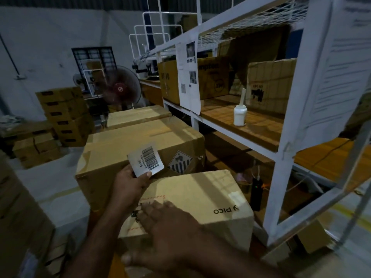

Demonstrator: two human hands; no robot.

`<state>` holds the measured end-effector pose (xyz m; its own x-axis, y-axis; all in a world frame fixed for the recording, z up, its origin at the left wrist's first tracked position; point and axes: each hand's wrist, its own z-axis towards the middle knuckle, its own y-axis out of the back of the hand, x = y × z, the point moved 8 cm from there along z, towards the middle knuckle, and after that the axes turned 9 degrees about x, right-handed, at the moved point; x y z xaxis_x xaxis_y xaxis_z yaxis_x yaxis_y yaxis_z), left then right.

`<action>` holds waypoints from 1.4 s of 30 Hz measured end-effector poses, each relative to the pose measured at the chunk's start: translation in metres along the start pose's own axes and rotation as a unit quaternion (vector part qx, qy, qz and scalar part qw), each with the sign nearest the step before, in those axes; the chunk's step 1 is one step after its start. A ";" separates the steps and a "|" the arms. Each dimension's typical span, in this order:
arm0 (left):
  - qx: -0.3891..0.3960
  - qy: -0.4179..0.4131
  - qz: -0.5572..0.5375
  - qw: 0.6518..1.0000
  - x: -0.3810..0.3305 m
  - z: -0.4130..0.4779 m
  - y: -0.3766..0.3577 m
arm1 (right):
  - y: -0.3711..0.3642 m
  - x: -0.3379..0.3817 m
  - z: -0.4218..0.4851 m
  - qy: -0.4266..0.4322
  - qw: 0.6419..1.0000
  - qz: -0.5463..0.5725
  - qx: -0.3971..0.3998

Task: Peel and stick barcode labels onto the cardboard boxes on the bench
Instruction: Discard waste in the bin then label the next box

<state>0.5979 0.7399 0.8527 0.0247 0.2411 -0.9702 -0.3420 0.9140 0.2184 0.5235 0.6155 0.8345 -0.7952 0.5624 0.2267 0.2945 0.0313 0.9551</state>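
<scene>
A white barcode label (146, 159) is pinched by its lower edge in my left hand (131, 186), held up above the near cardboard box. My right hand (160, 231) lies flat with straight fingers on the top of that pale box (200, 195), which carries a PICO print. Behind it stands a larger brown box (124, 145) with a striped diamond sticker on its side. A further flat box (138, 115) sits behind that one.
A white metal rack (281, 149) with wooden shelves stands to the right, holding cartons and a white bottle (240, 115). Paper sheets hang on its posts. Stacked cartons (66, 115) and a standing fan (120, 89) are at the back left. Another carton edge is at my near left.
</scene>
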 end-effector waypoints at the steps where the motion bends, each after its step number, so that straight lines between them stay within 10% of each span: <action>1: -0.001 0.004 -0.003 1.000 0.001 0.000 0.000 | -0.002 -0.003 -0.014 0.007 1.000 -0.002 0.014; 18: -0.024 0.079 0.061 0.995 0.000 -0.035 0.012 | 0.015 -0.153 -0.083 -0.342 0.921 0.157 -0.098; 42: -0.152 -0.194 0.082 0.966 -0.249 -0.166 0.070 | 0.233 -0.054 -0.174 -0.150 0.912 0.105 -0.368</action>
<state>0.4122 0.6899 1.0921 0.2761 0.5327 -0.8000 -0.6299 0.7290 0.2680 0.5425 0.4487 1.0776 -0.5497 0.6962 0.4616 -0.0999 -0.6034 0.7912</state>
